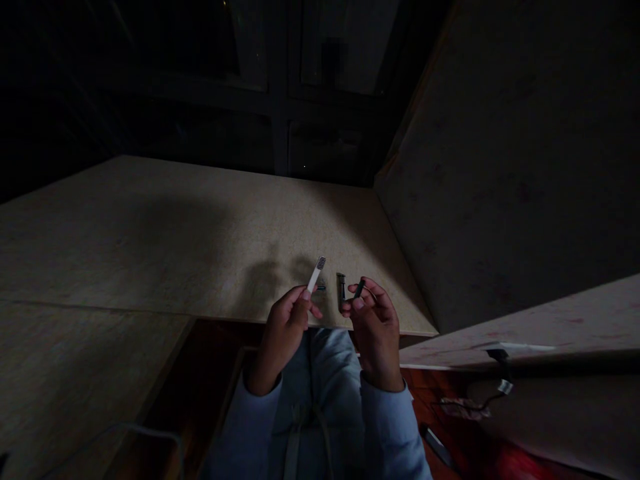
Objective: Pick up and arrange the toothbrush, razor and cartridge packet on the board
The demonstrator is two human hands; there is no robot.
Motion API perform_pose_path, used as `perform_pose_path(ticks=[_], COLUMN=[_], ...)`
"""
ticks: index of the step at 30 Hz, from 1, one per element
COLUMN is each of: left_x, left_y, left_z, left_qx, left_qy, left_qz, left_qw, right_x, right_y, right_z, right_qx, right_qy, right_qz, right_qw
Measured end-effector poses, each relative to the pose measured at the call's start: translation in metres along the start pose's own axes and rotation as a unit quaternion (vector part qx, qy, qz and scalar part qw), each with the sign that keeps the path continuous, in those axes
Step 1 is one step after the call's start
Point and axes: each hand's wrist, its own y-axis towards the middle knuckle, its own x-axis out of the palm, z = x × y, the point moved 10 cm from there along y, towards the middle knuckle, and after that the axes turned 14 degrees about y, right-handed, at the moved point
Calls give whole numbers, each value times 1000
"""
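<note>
My left hand [293, 310] pinches the lower end of a small white brush [316, 272], its dark, ridged bristle head tilted up and to the right. In my right hand [374, 320], thumb and fingers close on a short, dark, narrow piece [359, 288], whose kind I cannot make out. A slim dark object with a wider top [341, 288], somewhat like a razor, is just left of the right fingers; whether they touch it I cannot tell. Behind the left fingertips shows another small dark item [321, 287], partly hidden.
Both hands are over the near edge of a pale tabletop [240, 227], where their shadows fall. A patterned wall [500, 167] rises on the right, dark window panes [270, 87] stand behind. A cable [145, 430] crosses the lower left. My legs [330, 367] are below.
</note>
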Motion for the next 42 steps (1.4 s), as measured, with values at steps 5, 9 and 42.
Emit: perform_pose_path(ticks=[5,9,42], left_x=[17,25,179], left_y=[5,7,49], left_z=[-11,-16,3], left_qx=[-19,-36,71], left_qy=[-8,6,296], left_qz=[-4,-8,-77], left_qw=[1000,999,950], right_x=[-23,-43,-173], right_y=[8,14,58], right_z=[-6,-10,-101], right_qx=[-1,-3,-50], right_qy=[-15,-27,-698], right_qz=[41,76,150], right_qw=[999,997,699])
